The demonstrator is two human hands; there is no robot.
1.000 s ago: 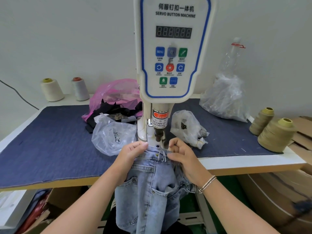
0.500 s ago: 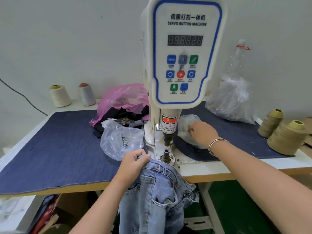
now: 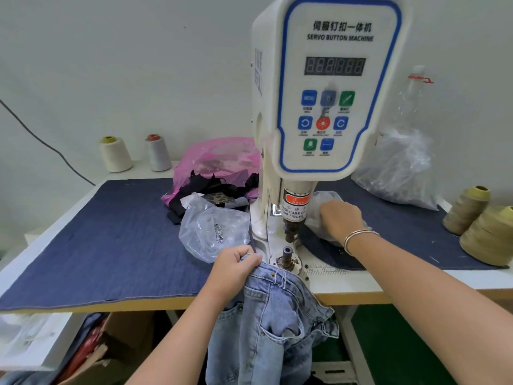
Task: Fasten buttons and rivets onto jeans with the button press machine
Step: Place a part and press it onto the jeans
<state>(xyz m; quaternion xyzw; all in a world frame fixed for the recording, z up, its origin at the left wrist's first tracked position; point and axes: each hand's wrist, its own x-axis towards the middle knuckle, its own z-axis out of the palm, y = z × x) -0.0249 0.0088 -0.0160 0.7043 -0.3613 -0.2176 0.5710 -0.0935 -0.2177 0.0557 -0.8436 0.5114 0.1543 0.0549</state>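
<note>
Light blue jeans [image 3: 277,323] hang over the table's front edge, their waistband lying just in front of the lower die [image 3: 287,255] of the white servo button machine [image 3: 333,93]. My left hand [image 3: 236,266] grips the waistband left of the die. My right hand [image 3: 340,218] reaches into a small clear plastic bag [image 3: 327,198] right of the machine's punch [image 3: 291,229]. Its fingertips are hidden in the plastic. A small rivet [image 3: 273,274] shows on the waistband.
A clear bag holding metal pieces [image 3: 213,232] lies left of the machine, with a pink bag [image 3: 216,157] and black scraps behind it. A large clear bag [image 3: 399,168] and olive thread cones [image 3: 488,234] stand right; two pale cones [image 3: 115,154] stand at the back left. Dark denim [image 3: 111,232] covers the table.
My right hand let go of the waistband and moved back right into the small clear bag. My left hand kept its grip and drew the jeans slightly off the die.
</note>
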